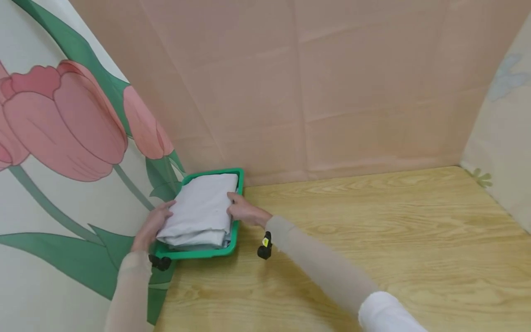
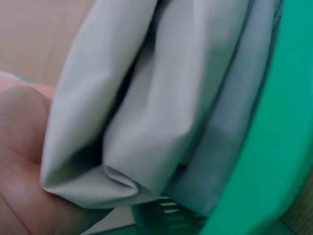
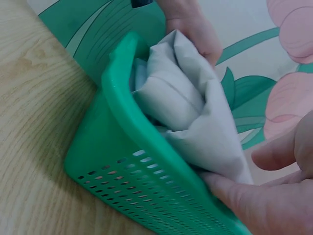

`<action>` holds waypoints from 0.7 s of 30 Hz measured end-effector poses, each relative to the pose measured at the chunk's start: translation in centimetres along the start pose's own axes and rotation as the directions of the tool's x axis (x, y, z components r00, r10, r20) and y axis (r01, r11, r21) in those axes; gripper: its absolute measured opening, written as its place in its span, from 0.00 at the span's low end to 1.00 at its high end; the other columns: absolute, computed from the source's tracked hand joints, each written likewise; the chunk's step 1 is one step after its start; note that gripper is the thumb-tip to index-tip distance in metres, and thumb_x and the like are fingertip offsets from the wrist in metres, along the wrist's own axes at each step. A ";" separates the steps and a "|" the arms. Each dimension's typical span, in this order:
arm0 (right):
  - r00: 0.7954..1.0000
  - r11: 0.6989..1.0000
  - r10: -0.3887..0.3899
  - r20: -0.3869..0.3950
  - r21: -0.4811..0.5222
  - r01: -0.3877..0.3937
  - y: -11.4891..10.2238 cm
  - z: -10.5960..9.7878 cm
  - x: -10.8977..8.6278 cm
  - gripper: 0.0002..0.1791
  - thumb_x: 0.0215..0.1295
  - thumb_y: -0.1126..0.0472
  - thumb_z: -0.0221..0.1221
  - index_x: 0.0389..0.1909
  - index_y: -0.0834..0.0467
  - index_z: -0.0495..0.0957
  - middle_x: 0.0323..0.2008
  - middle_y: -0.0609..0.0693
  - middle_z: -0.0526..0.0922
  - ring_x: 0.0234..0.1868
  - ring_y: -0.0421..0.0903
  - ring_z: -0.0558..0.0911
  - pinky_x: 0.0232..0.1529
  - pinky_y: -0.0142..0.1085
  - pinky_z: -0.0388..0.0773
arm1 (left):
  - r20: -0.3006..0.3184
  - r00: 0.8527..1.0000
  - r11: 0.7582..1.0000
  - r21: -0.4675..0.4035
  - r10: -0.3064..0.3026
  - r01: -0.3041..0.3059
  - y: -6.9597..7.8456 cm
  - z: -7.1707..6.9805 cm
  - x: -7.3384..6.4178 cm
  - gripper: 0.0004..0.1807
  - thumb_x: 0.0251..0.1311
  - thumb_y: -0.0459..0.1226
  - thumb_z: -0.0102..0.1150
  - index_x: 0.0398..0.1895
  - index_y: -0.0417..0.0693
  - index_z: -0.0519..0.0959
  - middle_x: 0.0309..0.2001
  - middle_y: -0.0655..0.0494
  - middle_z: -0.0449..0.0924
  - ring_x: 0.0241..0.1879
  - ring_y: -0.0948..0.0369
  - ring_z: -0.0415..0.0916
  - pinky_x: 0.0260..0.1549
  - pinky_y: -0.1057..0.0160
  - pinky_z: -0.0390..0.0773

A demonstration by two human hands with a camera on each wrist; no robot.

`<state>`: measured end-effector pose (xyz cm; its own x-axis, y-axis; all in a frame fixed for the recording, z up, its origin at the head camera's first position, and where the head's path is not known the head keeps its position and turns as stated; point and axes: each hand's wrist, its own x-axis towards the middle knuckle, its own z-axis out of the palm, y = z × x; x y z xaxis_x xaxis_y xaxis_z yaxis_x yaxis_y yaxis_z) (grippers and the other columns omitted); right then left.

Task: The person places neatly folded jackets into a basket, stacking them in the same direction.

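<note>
A folded white cloth (image 1: pixel 203 205) lies in a green plastic basket (image 1: pixel 226 251), stacked in thick layers up to the rim. My left hand (image 1: pixel 155 223) holds its left side; in the left wrist view the cloth's folded corner sits against that hand (image 2: pixel 29 171), with the fingertips hidden. On the opposite side, my right hand (image 1: pixel 246 211) grips the right edge. The right wrist view shows a finger (image 3: pixel 222 188) tucked between cloth and rim, and the thumb (image 3: pixel 276 154) by the top face. Beneath the white layers is a bluish-grey fabric (image 2: pixel 230 112).
The basket stands at the back left corner of a wood-grain table (image 1: pixel 352 240). A wall panel with painted tulips (image 1: pixel 66 120) rises close on the left. Behind is a pinkish-beige sheet (image 1: pixel 332 92); a pale panel (image 1: pixel 504 133) borders the right side.
</note>
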<state>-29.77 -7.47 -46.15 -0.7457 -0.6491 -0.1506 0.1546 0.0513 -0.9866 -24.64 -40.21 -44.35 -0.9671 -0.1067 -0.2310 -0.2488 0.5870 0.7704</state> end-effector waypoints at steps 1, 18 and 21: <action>1.000 1.000 0.005 0.006 0.015 -0.005 -0.2 -0.1 -0.1 0.45 0.69 0.78 0.45 0.86 0.65 0.40 0.87 0.64 0.40 0.84 0.64 0.53 0.77 0.59 0.65 | -0.007 1.000 1.000 0.026 0.005 -0.005 0.3 0.0 -0.1 0.33 0.78 0.31 0.37 0.85 0.39 0.55 0.86 0.34 0.42 0.85 0.37 0.37 0.82 0.37 0.42; 0.997 0.999 0.010 0.072 0.052 -0.014 -1.9 -2.7 -1.3 0.41 0.76 0.75 0.43 0.85 0.68 0.38 0.83 0.73 0.47 0.78 0.71 0.63 0.73 0.59 0.72 | -0.040 0.999 0.997 0.071 0.015 -0.012 3.7 0.6 -1.0 0.36 0.80 0.37 0.42 0.84 0.30 0.48 0.82 0.26 0.51 0.79 0.34 0.56 0.73 0.39 0.67; 0.999 0.999 0.008 0.050 0.049 -0.011 -2.0 -3.0 -1.6 0.41 0.75 0.77 0.45 0.85 0.69 0.41 0.82 0.73 0.52 0.76 0.71 0.67 0.73 0.57 0.73 | -0.044 0.999 0.991 0.133 0.031 -0.024 4.1 1.1 -0.9 0.37 0.80 0.39 0.43 0.84 0.30 0.48 0.81 0.26 0.53 0.80 0.33 0.52 0.77 0.37 0.60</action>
<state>-30.83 -4.25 -44.11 -0.7110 -0.6858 -0.1552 0.1941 0.0207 -0.9808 -24.75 -36.82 -41.70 -0.9757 -0.1241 -0.1808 -0.2158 0.6907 0.6902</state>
